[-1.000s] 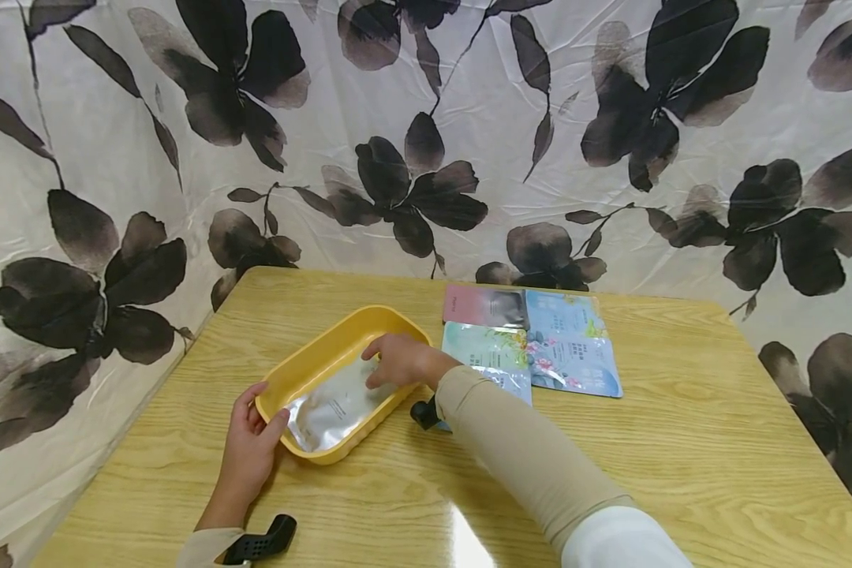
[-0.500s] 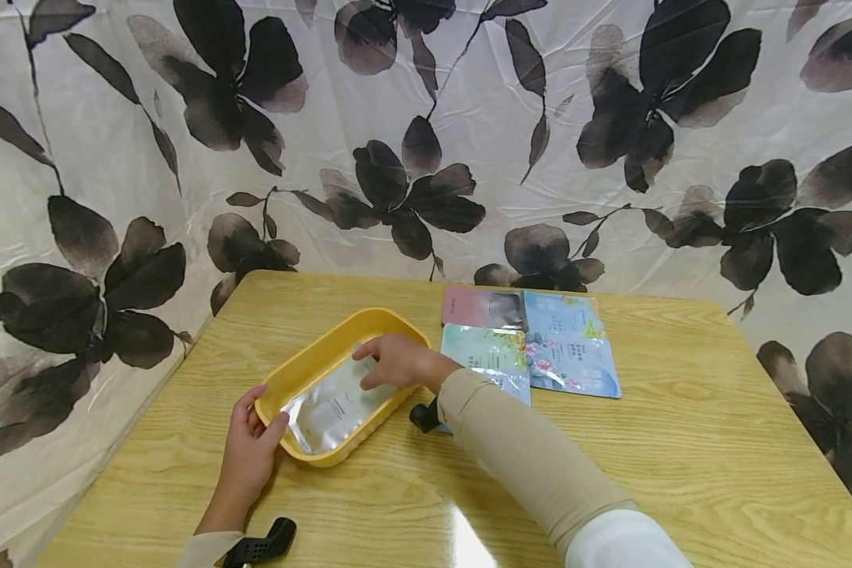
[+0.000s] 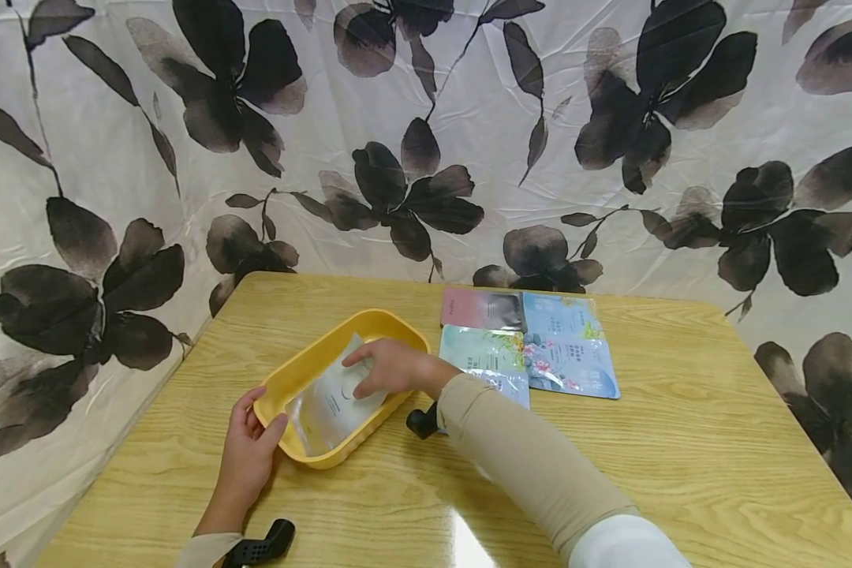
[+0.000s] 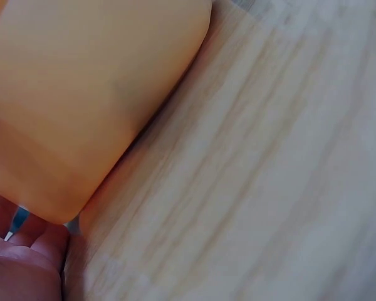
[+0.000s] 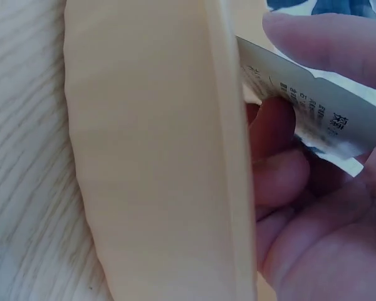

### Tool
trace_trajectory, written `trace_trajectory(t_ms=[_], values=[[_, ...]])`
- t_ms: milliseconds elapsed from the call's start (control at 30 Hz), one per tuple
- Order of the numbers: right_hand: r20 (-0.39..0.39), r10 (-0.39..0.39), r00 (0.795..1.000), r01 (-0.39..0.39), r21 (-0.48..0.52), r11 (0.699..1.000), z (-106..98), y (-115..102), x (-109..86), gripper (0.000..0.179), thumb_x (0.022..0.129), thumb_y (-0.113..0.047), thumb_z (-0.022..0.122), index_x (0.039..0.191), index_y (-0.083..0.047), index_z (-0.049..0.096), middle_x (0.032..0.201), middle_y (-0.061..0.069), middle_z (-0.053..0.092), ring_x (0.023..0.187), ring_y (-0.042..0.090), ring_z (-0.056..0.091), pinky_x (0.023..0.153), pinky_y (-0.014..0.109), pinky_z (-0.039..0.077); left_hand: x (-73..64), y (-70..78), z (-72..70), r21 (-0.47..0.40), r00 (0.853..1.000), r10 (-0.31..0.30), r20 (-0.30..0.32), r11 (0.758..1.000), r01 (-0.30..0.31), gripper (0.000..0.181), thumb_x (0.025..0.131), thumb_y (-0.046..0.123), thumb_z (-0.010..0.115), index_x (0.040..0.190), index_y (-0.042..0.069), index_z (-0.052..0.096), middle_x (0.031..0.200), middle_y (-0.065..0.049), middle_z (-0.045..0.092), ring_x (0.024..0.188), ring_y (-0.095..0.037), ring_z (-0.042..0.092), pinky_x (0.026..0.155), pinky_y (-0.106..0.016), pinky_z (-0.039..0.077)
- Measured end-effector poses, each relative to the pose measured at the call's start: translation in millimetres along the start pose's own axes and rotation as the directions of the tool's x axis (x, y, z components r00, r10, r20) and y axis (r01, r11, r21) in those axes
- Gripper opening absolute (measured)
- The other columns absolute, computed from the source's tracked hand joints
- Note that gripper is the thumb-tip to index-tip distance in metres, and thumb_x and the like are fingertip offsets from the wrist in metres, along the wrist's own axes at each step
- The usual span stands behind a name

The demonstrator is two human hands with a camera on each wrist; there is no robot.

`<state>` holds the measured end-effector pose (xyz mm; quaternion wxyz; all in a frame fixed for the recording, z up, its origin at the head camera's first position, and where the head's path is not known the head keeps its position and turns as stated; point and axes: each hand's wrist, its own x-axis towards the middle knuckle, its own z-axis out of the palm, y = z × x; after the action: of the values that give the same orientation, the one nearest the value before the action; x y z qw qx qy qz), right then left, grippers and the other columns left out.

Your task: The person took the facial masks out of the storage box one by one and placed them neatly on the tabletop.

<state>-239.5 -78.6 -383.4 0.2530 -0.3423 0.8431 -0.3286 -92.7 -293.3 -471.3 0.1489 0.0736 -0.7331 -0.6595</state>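
Observation:
A yellow plastic tray (image 3: 351,443) sits slantwise on the table. My left hand (image 3: 247,454) grips its near left end, thumb over the rim and fingers along the outside; the left wrist view has only part of that hand below the tray's wall (image 4: 94,106). Inside the tray is a silvery white face mask packet (image 3: 329,412), its far end raised off the floor. Reaching over the right side, my right hand (image 3: 401,368) holds this packet. In the right wrist view the packet (image 5: 329,116) lies between thumb and curled fingers; the tray's wall hides some fingertips.
Right of the tray, several packets lie flat in rows: a pink-grey packet (image 3: 481,308), a light blue one (image 3: 557,314), a green one (image 3: 479,345) and a flowered blue one (image 3: 575,367). A floral cloth (image 3: 405,95) hangs behind the wooden table (image 3: 681,410).
My right hand has moved slightly left and toward me within the tray. The packet's far end has risen and its surface now bends. The left hand and tray have stayed nearly still.

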Motion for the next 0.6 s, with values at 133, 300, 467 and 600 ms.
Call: trace_trajectory(t_ms=[133,300,467,600], values=[[0.002,-0.018,1.0,0.018,-0.016,1.0,0,-2,-2.7,0.051,0.084,-0.016,0.081,0.133,-0.018,0.067,0.14,-0.003,0.056,0.127,0.013,0.046,0.103,0.022,0.037,0.4,-0.9,0.2,-0.001,1.0,-0.003,0.002,1.0,0.003,0.057,0.103,0.003,0.052,0.149,-0.005,0.02,0.145,-0.028,0.035,0.109,0.002,0.052,0.084,-0.009,0.046],[-0.027,-0.046,0.999,0.046,0.0,0.999,0,-4,-9.2,0.049,0.086,-0.011,0.079,0.133,-0.02,0.066,0.14,-0.002,0.056,0.122,0.013,0.047,0.098,0.021,0.04,1.2,-0.7,0.9,0.003,1.0,-0.009,-0.002,1.0,0.009,0.057,0.103,0.002,0.053,0.149,-0.005,0.02,0.145,-0.029,0.034,0.108,0.004,0.052,0.084,-0.009,0.046],[-0.08,-0.08,0.994,0.084,0.049,0.995,-1,-5,-18.5,0.048,0.09,0.0,0.069,0.134,-0.017,0.065,0.14,0.003,0.055,0.109,0.017,0.047,0.079,0.022,0.043,1.2,-0.1,0.8,0.007,1.0,-0.017,-0.001,1.0,0.017,0.057,0.103,0.002,0.053,0.149,-0.005,0.02,0.145,-0.03,0.035,0.107,0.005,0.052,0.084,-0.009,0.046],[-0.129,-0.084,0.988,0.094,0.08,0.992,-4,-5,-25.9,0.047,0.09,0.001,0.066,0.134,-0.017,0.064,0.133,0.005,0.058,0.096,0.018,0.05,0.067,0.023,0.043,0.6,0.3,0.2,0.009,1.0,-0.025,0.004,1.0,0.025,0.058,0.103,0.002,0.052,0.149,-0.005,0.019,0.143,-0.03,0.035,0.104,0.007,0.052,0.082,-0.01,0.046]])
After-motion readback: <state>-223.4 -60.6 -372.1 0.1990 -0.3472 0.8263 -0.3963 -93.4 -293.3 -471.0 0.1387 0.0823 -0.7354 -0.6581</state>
